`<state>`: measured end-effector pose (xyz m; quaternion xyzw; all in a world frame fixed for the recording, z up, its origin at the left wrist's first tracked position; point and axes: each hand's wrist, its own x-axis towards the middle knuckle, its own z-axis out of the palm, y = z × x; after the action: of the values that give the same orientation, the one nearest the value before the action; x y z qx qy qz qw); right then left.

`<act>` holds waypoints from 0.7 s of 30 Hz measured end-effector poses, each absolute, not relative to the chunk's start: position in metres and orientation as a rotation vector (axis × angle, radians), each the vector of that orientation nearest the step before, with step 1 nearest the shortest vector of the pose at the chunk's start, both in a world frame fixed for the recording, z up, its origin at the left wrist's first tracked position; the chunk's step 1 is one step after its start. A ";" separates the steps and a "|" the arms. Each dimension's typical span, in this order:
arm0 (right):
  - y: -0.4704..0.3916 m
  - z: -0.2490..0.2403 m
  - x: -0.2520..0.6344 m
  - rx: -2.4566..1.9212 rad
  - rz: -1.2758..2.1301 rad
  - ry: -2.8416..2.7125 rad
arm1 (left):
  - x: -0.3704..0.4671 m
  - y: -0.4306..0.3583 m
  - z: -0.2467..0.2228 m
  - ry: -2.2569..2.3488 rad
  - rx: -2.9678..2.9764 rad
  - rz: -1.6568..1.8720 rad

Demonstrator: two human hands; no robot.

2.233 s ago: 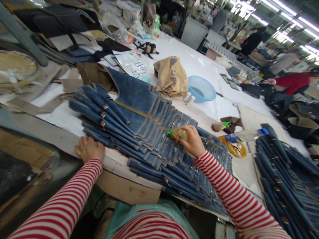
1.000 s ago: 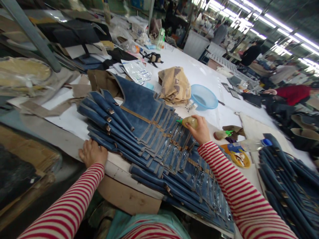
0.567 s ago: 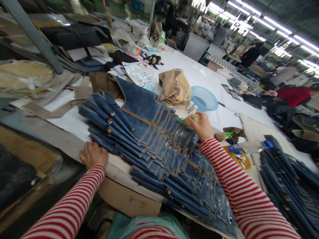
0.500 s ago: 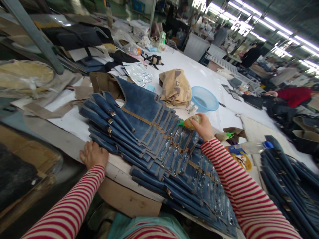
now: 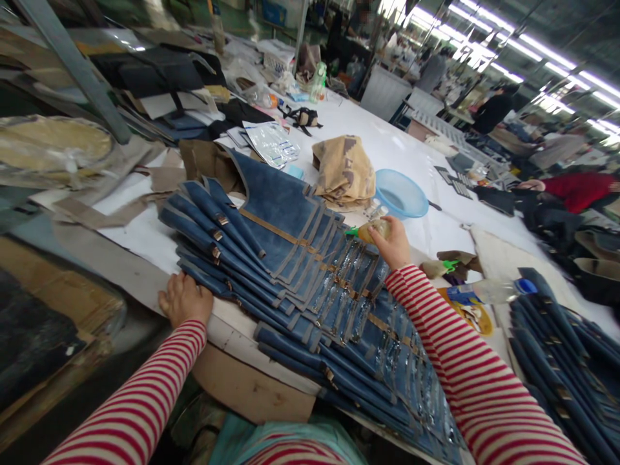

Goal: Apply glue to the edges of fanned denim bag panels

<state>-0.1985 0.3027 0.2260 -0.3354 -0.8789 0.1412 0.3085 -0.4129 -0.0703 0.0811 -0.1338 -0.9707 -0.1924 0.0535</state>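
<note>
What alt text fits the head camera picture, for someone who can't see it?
The right hand holds a green-tipped bottle, pointing it at overlapping, partly glossy blue pieces; the left hand rests beside them at the near edge of the table. Behind are a tan cloth bundle and a blue basin.

A broad white-topped table (image 5: 349, 119) takes up the middle of the place, its surface shiny where the light catches it. Over on the left a grey metal post (image 5: 72, 64) cuts across my sight, and a thinner upright (image 5: 301, 32) rises at the far side. Beyond the table I make out a pale grey cabinet (image 5: 382, 88) and, to its right, a low slatted rack (image 5: 445, 131). Long tube lights (image 5: 547, 53) run in bright rows under a dark ceiling (image 5: 581, 19) at the far right. A brown cardboard box (image 5: 103, 305) sits near left, beside the table.
</note>
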 end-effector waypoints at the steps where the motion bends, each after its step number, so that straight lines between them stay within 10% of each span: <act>1: 0.302 0.226 -0.199 -0.886 0.372 -2.326 | -0.413 -0.070 0.081 -2.948 -0.406 -0.587; 21: 0.258 0.220 -0.180 -0.889 0.659 -2.458 | -0.412 -0.069 0.083 -2.955 -0.415 -0.577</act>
<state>-0.1804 0.2576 0.2196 -0.3216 -0.8893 0.2385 0.2210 -0.4125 -0.0692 0.0826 -0.1364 -0.9710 -0.1897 0.0509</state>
